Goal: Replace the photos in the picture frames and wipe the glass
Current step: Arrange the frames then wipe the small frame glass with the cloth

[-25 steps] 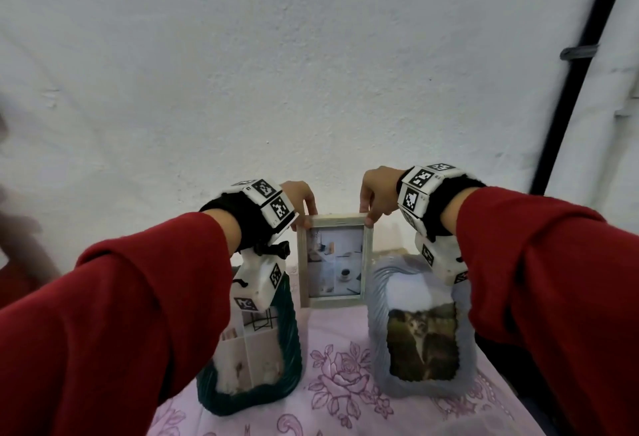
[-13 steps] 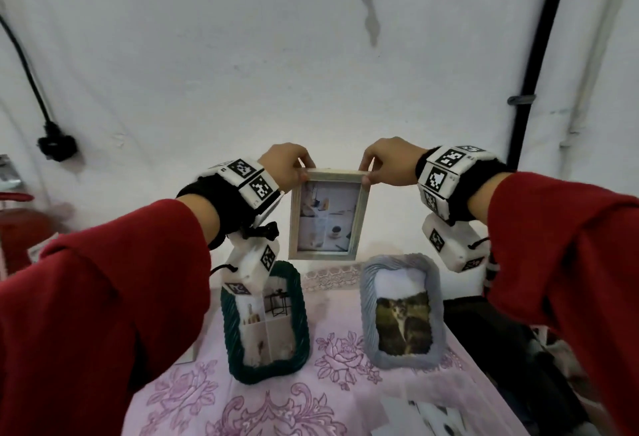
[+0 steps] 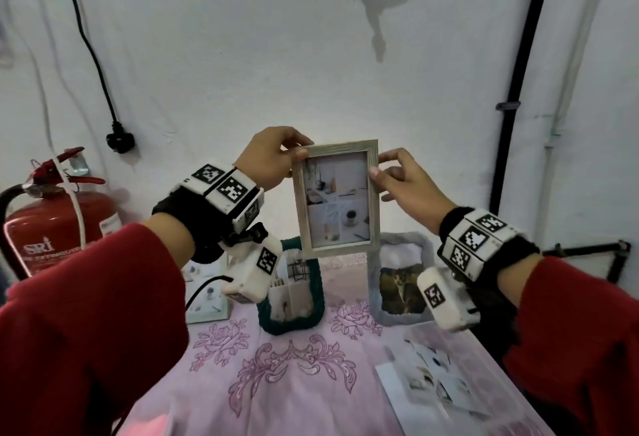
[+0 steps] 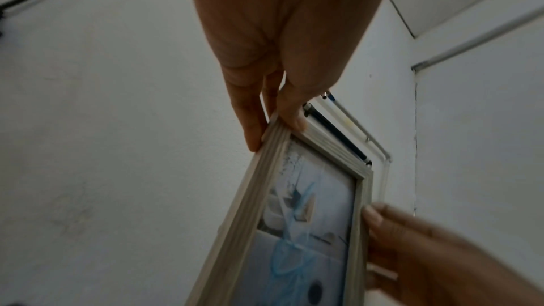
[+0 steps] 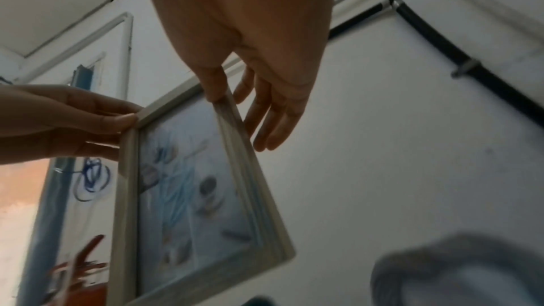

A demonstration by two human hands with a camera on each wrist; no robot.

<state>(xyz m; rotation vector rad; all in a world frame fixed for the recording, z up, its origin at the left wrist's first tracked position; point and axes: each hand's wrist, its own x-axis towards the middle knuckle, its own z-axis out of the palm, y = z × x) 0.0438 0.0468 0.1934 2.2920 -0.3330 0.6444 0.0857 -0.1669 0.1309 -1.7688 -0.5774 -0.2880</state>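
Observation:
A light wooden picture frame (image 3: pixel 337 199) with a pale photo behind its glass hangs upright in the air above the table. My left hand (image 3: pixel 298 155) pinches its top left corner between thumb and fingers, as the left wrist view shows (image 4: pixel 270 125). My right hand (image 3: pixel 377 165) pinches the upper right edge, thumb on the front and fingers behind (image 5: pixel 223 94). The same frame fills the lower part of both wrist views (image 4: pixel 309 229) (image 5: pixel 191 194). Its back is hidden.
On the pink flowered tablecloth (image 3: pixel 276 383) stand a dark green frame (image 3: pixel 290 294), a grey frame (image 3: pixel 401 283) with a cat photo, and a pale frame (image 3: pixel 207 294) at left. Loose photos (image 3: pixel 432 387) lie at front right. A red fire extinguisher (image 3: pixel 52 228) stands left by the wall.
Both hands have lifted the wooden frame from the back of the table up into the air. My right hand has slid from the top right corner onto the right edge.

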